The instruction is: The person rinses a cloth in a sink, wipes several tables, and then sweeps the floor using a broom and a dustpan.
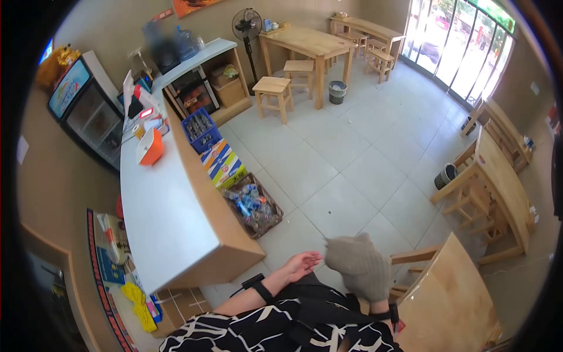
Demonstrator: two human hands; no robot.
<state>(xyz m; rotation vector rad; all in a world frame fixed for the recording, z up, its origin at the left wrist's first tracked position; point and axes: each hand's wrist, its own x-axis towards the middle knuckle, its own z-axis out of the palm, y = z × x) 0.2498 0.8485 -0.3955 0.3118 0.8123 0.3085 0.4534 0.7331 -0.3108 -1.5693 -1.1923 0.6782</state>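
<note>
My left hand [302, 265] is bare and held out in front of my body, palm partly turned up. Its fingers are stretched out and nothing lies in them. A grey-brown ribbed cloth [360, 264] covers my right hand [379, 306], so only the wrist shows and the fingers are hidden. The cloth bunches forward from that wrist, close to the fingertips of my left hand. Right of it stands a light wooden table [451, 299]. On my left is a counter with a white top [170, 217].
An orange bowl [151, 146] sits on the counter. Along its base stand a crate of bottles [253, 205], a colourful carton [224, 164] and a blue crate [200, 129]. Wooden stools [273, 88], a bin [337, 92], a fan [246, 26] and a drinks fridge [94, 117] stand farther off.
</note>
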